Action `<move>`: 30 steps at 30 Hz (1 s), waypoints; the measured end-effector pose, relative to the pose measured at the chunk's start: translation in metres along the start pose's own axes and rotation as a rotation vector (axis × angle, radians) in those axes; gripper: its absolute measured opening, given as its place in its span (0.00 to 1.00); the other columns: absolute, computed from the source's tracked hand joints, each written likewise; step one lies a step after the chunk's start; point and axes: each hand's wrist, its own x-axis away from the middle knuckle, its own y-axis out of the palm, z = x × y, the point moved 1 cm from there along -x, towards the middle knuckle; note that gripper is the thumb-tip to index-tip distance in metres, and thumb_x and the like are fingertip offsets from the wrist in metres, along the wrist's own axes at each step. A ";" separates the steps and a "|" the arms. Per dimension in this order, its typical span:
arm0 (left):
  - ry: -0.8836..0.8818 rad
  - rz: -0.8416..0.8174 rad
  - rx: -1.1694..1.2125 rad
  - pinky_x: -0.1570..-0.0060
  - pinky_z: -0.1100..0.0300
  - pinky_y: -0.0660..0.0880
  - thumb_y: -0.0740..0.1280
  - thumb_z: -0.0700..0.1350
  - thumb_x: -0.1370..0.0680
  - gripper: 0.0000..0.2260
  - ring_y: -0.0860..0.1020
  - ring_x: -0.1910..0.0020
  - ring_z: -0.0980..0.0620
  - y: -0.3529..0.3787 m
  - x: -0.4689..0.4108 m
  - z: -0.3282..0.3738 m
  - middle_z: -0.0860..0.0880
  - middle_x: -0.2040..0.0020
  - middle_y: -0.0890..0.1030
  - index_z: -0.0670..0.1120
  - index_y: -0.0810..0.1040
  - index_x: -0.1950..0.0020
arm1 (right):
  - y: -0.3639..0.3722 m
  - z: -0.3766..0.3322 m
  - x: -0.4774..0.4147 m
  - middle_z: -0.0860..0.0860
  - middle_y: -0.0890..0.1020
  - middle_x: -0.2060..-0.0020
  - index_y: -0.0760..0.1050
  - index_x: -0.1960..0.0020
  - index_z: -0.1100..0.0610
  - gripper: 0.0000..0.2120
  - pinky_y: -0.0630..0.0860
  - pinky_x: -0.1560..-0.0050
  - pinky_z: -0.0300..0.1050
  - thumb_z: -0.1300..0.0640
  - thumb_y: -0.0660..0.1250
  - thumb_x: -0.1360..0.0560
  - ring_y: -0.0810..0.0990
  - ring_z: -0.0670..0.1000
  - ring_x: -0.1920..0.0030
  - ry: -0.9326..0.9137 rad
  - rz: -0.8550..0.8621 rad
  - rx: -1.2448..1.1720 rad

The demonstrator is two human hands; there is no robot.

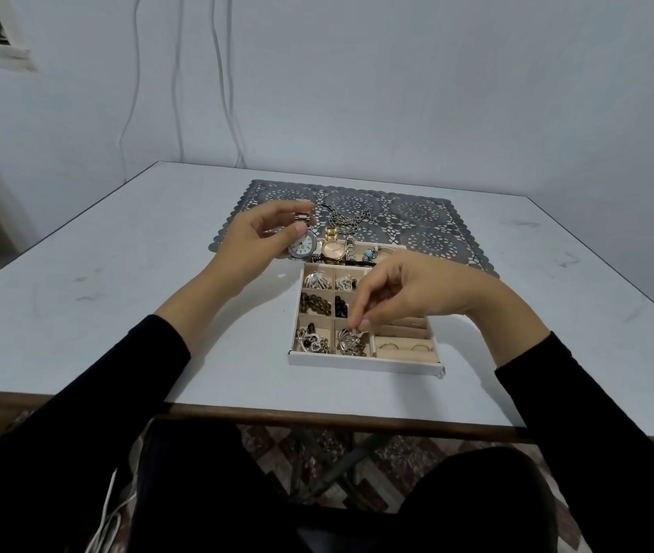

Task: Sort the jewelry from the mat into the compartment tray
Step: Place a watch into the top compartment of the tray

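Head camera: a person's left hand (257, 237) grips a silver watch (302, 246) by its band above the compartment tray's (365, 363) far-left corner. The right hand (409, 289) pinches what appears to be a silver charm (351, 333) in the near-middle compartment. A chain (347, 219) lies on the mat (425, 219).

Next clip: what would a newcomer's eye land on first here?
The left hand holding up a silver watch above the compartment tray's far left corner. Then the right hand pinching a silver piece in the tray's near middle compartment, and a chain lying on the mat.
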 end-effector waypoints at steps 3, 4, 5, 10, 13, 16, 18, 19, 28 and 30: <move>-0.005 -0.002 -0.004 0.57 0.63 0.78 0.69 0.41 0.22 0.12 0.80 0.56 0.56 0.000 0.000 -0.001 0.51 0.49 0.84 0.53 0.80 0.41 | 0.002 -0.002 -0.003 0.54 0.86 0.57 0.83 0.51 0.61 0.07 0.76 0.53 0.37 0.65 0.73 0.29 0.84 0.53 0.56 0.013 0.026 0.036; -0.004 -0.003 -0.005 0.57 0.62 0.78 0.69 0.41 0.22 0.12 0.80 0.55 0.56 0.000 0.000 -0.001 0.50 0.49 0.84 0.53 0.80 0.41 | 0.003 -0.002 -0.003 0.53 0.86 0.58 0.83 0.51 0.61 0.08 0.76 0.54 0.37 0.65 0.73 0.29 0.84 0.53 0.56 0.019 0.033 0.049; -0.003 -0.003 -0.005 0.57 0.62 0.78 0.69 0.41 0.22 0.12 0.80 0.55 0.56 0.000 0.000 -0.001 0.50 0.48 0.84 0.53 0.80 0.41 | 0.003 -0.002 -0.004 0.52 0.86 0.58 0.83 0.50 0.60 0.08 0.76 0.54 0.36 0.64 0.73 0.29 0.84 0.53 0.56 0.024 0.037 0.063; -0.004 -0.007 0.005 0.57 0.62 0.78 0.69 0.40 0.22 0.11 0.81 0.56 0.56 0.001 0.001 0.000 0.50 0.49 0.83 0.51 0.80 0.41 | 0.003 -0.006 -0.001 0.50 0.86 0.57 0.84 0.49 0.59 0.08 0.76 0.55 0.34 0.64 0.72 0.28 0.84 0.51 0.55 0.060 0.033 0.112; -0.002 -0.011 0.004 0.58 0.63 0.78 0.69 0.40 0.22 0.11 0.81 0.56 0.56 0.001 0.001 0.001 0.49 0.49 0.83 0.50 0.80 0.41 | 0.004 -0.009 -0.002 0.50 0.86 0.56 0.84 0.50 0.57 0.08 0.79 0.50 0.38 0.64 0.73 0.28 0.84 0.50 0.54 0.083 0.035 0.156; 0.000 -0.011 0.002 0.58 0.63 0.78 0.69 0.40 0.22 0.10 0.81 0.56 0.56 0.002 0.002 0.001 0.49 0.49 0.83 0.51 0.80 0.42 | 0.006 -0.012 -0.004 0.48 0.86 0.58 0.84 0.51 0.55 0.08 0.79 0.46 0.44 0.62 0.74 0.29 0.84 0.46 0.56 0.104 0.038 0.249; 0.000 -0.009 0.008 0.57 0.63 0.78 0.69 0.40 0.22 0.10 0.81 0.56 0.57 0.002 0.002 0.001 0.51 0.50 0.84 0.52 0.81 0.44 | 0.008 -0.015 -0.006 0.47 0.86 0.58 0.85 0.51 0.53 0.08 0.79 0.47 0.44 0.61 0.74 0.29 0.84 0.43 0.57 0.111 0.035 0.302; -0.002 -0.008 0.011 0.57 0.63 0.78 0.69 0.40 0.22 0.10 0.81 0.57 0.58 0.002 0.002 0.001 0.52 0.51 0.84 0.53 0.81 0.44 | 0.009 -0.017 -0.006 0.46 0.86 0.58 0.85 0.51 0.53 0.08 0.79 0.47 0.44 0.61 0.74 0.30 0.83 0.42 0.58 0.114 0.037 0.319; -0.003 -0.010 0.006 0.57 0.62 0.78 0.69 0.41 0.22 0.10 0.81 0.56 0.55 0.001 0.002 0.000 0.52 0.50 0.84 0.53 0.81 0.44 | 0.013 -0.023 -0.004 0.43 0.86 0.62 0.86 0.55 0.52 0.07 0.79 0.53 0.36 0.62 0.75 0.31 0.83 0.39 0.60 0.098 0.096 0.407; -0.006 -0.010 0.003 0.56 0.62 0.78 0.70 0.41 0.22 0.10 0.81 0.55 0.54 0.001 0.002 0.000 0.51 0.49 0.84 0.54 0.81 0.44 | 0.015 -0.024 -0.004 0.43 0.85 0.63 0.86 0.56 0.52 0.07 0.78 0.55 0.34 0.62 0.75 0.31 0.83 0.39 0.61 0.077 0.108 0.438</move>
